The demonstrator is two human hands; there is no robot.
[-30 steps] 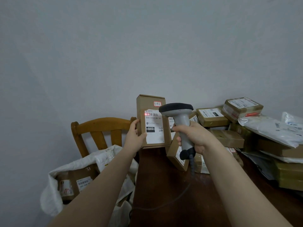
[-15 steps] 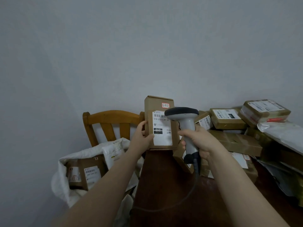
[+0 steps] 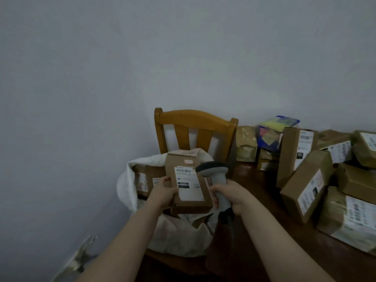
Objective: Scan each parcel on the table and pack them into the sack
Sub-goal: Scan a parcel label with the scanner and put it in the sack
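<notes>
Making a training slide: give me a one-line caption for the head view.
Left hand holds a labelled parcel over the white sack; right hand grips the scanner.

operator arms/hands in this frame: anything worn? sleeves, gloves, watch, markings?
Nothing worn that shows. Left hand and right hand are bare: no gloves, rings or wristbands visible. Left forearm and right forearm are uncovered down to the frame edge, so no sleeve appears. No markings visible in this dim light.
</notes>
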